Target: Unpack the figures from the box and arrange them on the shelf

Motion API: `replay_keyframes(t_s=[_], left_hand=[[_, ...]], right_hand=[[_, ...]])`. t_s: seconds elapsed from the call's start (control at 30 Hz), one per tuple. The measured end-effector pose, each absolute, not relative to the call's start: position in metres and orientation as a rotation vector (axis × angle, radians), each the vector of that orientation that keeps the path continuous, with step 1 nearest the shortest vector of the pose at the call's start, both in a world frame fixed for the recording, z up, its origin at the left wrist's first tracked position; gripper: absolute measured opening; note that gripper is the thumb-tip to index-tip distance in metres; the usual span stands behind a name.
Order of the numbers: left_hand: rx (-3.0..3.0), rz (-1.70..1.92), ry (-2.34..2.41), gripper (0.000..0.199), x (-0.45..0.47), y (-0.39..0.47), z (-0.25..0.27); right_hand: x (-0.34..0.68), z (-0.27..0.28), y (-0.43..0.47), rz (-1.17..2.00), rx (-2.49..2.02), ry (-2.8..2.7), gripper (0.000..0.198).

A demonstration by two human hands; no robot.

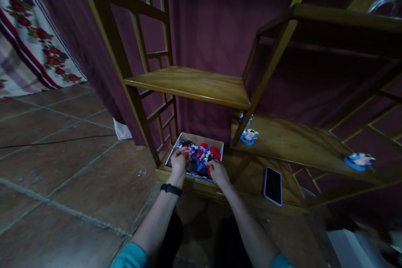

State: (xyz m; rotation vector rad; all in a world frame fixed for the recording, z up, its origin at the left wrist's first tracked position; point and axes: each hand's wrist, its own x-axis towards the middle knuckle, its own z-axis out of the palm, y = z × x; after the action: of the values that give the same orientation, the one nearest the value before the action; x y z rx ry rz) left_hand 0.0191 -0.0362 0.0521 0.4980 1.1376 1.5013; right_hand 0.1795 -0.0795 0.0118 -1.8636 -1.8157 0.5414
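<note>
An open white box (191, 137) sits on the lowest shelf, filled with small red, blue, purple, white and black pieces (198, 153) whose kind I cannot make out. Over the box's left side is my left hand (180, 160), its fingers drawn together in a pinch; anything between them is too small to name. A black band (171, 189) circles that wrist. My right hand (217, 171) reaches in at the front right of the box, thumb and fingers closed among the pieces beside a red one. What it grips, if anything, is hidden.
A wooden shelf board (191, 86) overhangs the box, between upright posts. Right of it lie a phone (273, 186) and small blue-and-white figurines (249, 136), with another figurine (359, 161) farther right. A dark cable (63, 141) runs across the tiled floor.
</note>
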Motion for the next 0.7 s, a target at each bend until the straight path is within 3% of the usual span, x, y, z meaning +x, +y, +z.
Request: replay_keyframes(t_s=[0.23,0.4,0.7], left_hand=[[0.300,1.346,1.163,0.026,0.006,-0.026,0.037],[0.186,1.276,1.101,0.024,0.002,-0.018,0.041],[0.124,1.227,1.034,0.022,0.004,-0.010,0.042]], right_hand=[[0.155,0.002,-0.067,0.323,-1.977,-2.008,0.026],[0.148,0.001,-0.062,0.342,-2.030,-2.014,0.033],[0.140,-0.002,-0.057,0.240,-1.947,-1.993,0.029]])
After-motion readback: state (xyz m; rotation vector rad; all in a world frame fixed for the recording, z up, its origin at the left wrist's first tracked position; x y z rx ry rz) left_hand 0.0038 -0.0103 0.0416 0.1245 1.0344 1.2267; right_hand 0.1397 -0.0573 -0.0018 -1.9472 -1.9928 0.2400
